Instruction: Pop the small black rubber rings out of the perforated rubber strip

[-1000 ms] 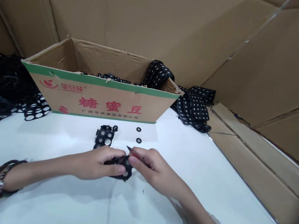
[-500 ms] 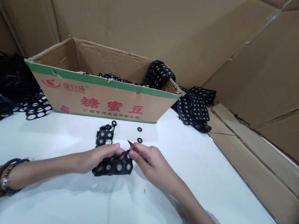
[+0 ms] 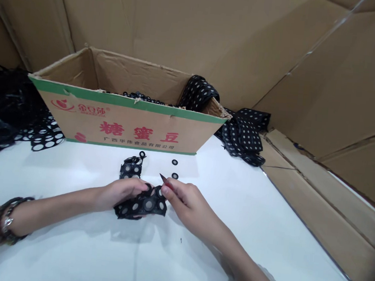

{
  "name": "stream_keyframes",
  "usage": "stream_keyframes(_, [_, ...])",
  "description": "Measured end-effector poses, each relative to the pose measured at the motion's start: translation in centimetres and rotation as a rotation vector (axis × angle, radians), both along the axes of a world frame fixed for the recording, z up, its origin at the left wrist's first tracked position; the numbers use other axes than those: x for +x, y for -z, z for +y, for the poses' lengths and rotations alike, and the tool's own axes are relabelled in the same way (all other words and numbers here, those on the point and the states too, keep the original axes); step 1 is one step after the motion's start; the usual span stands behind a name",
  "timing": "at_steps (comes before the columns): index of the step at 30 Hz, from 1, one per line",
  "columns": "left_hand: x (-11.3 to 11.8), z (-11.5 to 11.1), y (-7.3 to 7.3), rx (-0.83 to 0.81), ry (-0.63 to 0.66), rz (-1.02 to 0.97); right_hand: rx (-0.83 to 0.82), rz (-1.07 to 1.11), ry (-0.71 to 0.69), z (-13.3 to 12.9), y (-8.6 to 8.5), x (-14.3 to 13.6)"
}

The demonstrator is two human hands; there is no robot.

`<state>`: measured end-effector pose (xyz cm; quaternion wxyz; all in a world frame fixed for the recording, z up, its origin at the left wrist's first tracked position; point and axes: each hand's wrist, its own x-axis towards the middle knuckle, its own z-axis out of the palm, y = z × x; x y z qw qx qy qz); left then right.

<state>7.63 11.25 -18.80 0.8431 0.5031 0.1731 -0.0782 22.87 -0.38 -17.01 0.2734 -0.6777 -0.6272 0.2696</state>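
My left hand (image 3: 119, 192) is closed on a black rubber sheet (image 3: 135, 206) dotted with round rings, its thumb over the upper edge. Part of the sheet stretches away from me past that hand on the white table. In the fingers of my right hand (image 3: 184, 202) is a small pointed tool with a red handle (image 3: 166, 182), its dark tip aimed up and left. These fingertips are at the right edge of the sheet; whether they also pinch it, I cannot tell. Two loose black rings, one a flat washer shape (image 3: 174, 176), lie just beyond my right hand.
A cardboard box (image 3: 135, 126) with black ringed material inside stands behind my hands. Dotted black strips (image 3: 243, 135) hang over its right side onto the table (image 3: 248, 234). Punched-out black sheeting (image 3: 1, 113) is heaped at the left. Cardboard walls (image 3: 198, 31) enclose the back and right.
My left hand has moved slightly up, and its thumb now lies on the sheet near a ring. The sheet has tilted a little; my right hand is almost where it was.
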Motion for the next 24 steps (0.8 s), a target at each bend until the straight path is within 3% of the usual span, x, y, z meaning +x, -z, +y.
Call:
stream_keyframes(5, [0.2,0.2,-0.5,-0.076,0.06,0.033,-0.007,0.006,0.003,0.1,0.0,-0.1])
stream_keyframes(12, [0.3,0.2,-0.7,0.033,0.104,-0.014,-0.009,0.0,0.008,0.2,0.2,-0.1])
stream_keyframes(19, [0.9,-0.7,0.1,0.155,-0.109,-0.006,0.005,-0.087,0.076,0.3,0.4,0.0])
stream_keyframes(24, [1.1,-1.4,0.5,0.306,-0.211,-0.054,0.078,-0.068,0.174,-0.3,-0.6,-0.3])
